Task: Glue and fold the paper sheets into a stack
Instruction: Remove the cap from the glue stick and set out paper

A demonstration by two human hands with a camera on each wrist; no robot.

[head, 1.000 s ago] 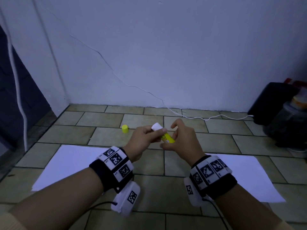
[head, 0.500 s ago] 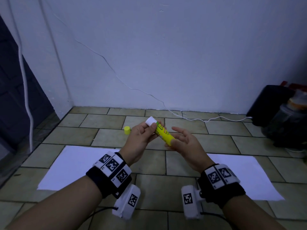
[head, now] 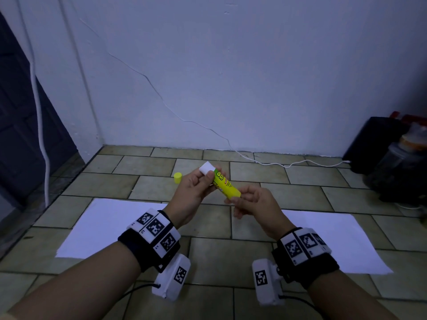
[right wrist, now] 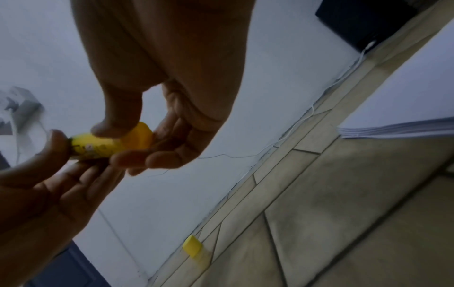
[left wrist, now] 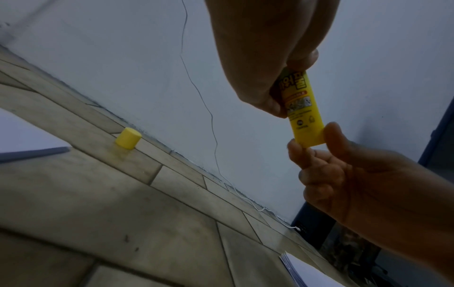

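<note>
Left fingers (head: 209,175): curled round the upper part of the glue stick (head: 225,184), just below its exposed white glue end (head: 207,167).
Right fingers (head: 233,200): the base of the tube is pinched between thumb and fingertips, as if to twist it.
Glue stick position: held in the air between the left hand (head: 193,192) and right hand (head: 256,209), above the floor (head: 147,185), between the two paper sheets (head: 101,227).
Long axis: slanted, the white end up and away to the left, the base down toward the right hand.
Cap (head: 177,177): standing on the floor beyond the left hand, apart from the tube.
Risk, glue: the column could be wound out too far and snap or smear.
Risk, cap: the glue could dry if the cap is left off.
</note>
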